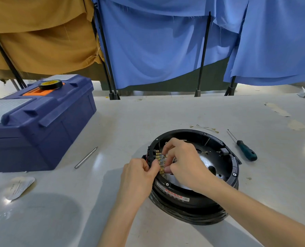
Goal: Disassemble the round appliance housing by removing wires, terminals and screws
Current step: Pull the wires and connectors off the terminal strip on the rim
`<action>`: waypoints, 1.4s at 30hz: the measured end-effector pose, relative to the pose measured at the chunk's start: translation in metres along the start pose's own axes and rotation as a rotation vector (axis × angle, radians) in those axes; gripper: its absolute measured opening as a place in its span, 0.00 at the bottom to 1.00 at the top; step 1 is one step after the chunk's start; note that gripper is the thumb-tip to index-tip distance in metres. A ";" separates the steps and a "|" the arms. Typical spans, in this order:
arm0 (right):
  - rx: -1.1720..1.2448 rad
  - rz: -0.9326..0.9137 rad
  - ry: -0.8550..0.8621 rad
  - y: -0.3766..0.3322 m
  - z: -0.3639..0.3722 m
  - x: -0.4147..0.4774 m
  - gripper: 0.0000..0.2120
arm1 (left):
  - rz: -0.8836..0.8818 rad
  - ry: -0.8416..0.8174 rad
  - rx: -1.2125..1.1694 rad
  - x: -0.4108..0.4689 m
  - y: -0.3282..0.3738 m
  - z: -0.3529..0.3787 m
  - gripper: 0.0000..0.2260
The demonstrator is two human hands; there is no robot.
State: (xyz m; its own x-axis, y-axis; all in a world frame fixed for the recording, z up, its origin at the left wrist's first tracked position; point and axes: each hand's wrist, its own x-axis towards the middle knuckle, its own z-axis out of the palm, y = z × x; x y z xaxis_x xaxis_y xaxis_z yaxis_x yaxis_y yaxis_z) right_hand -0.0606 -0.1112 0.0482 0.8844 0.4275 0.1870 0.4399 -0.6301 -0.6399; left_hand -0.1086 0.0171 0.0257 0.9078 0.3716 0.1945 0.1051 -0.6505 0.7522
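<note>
The round black appliance housing (219,157) lies open side up on the table in front of me. A row of brass terminals (159,160) stands along its left inner wall. My left hand (139,177) grips the housing's left rim beside that row, thumb pressed against the terminal block. My right hand (183,163) reaches in from the right, its fingertips pinched on one of the brass terminals near the top of the row. The wires behind my right hand are hidden. Screws (234,174) show in the rim.
A green-handled screwdriver (244,148) lies right of the housing. Loose pale wires (205,128) rest just behind it. A metal rod (85,157) lies to the left, near a blue toolbox (37,125) with a tape roll (50,84) on top. A foil packet (19,188) lies at front left.
</note>
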 end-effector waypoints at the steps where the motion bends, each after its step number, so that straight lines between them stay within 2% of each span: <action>1: 0.007 0.023 0.028 0.000 -0.002 0.000 0.12 | 0.001 -0.004 -0.005 0.000 0.000 0.000 0.24; 4: 0.077 0.119 0.123 0.007 -0.014 0.001 0.11 | -0.009 -0.009 -0.014 0.000 0.001 0.000 0.24; 8: 0.143 0.100 0.042 0.003 -0.019 -0.003 0.11 | -0.017 -0.014 0.012 0.000 0.001 -0.001 0.25; 10: 0.195 0.104 0.061 0.003 -0.018 -0.003 0.11 | -0.022 -0.014 0.019 0.000 0.000 -0.002 0.24; 16: 0.540 0.148 0.370 0.017 -0.044 0.001 0.09 | -0.002 0.041 0.062 0.005 0.001 -0.010 0.26; 19: 0.728 0.165 0.381 0.023 -0.053 0.006 0.07 | 0.040 0.099 0.090 0.011 0.010 -0.011 0.24; 23: 0.539 0.168 0.368 0.031 -0.046 0.009 0.09 | 0.157 0.127 0.082 0.019 0.023 -0.004 0.17; 26: 0.374 0.148 0.325 0.032 -0.043 0.015 0.08 | 0.222 0.027 0.099 0.023 0.031 0.002 0.12; 29: 0.336 0.107 0.323 0.029 -0.044 0.020 0.08 | 0.279 -0.063 0.169 0.028 0.035 0.006 0.05; 33: 0.410 0.060 0.389 0.024 -0.048 0.023 0.09 | 0.311 -0.198 0.209 0.041 0.041 0.011 0.14; 37: 0.484 0.031 0.477 0.020 -0.048 0.021 0.08 | 0.325 -0.329 0.173 0.052 0.050 0.013 0.08; 42: 0.537 0.011 0.531 0.022 -0.059 0.024 0.05 | 0.310 -0.406 -0.019 0.055 0.056 0.018 0.02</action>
State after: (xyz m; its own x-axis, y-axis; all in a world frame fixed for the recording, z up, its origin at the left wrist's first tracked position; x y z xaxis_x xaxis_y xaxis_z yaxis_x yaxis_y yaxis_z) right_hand -0.0205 -0.1526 0.0826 0.9042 -0.0323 0.4260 0.4148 -0.1721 -0.8935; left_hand -0.0450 -0.0112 0.0673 0.9802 -0.1267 0.1524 -0.1978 -0.6757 0.7102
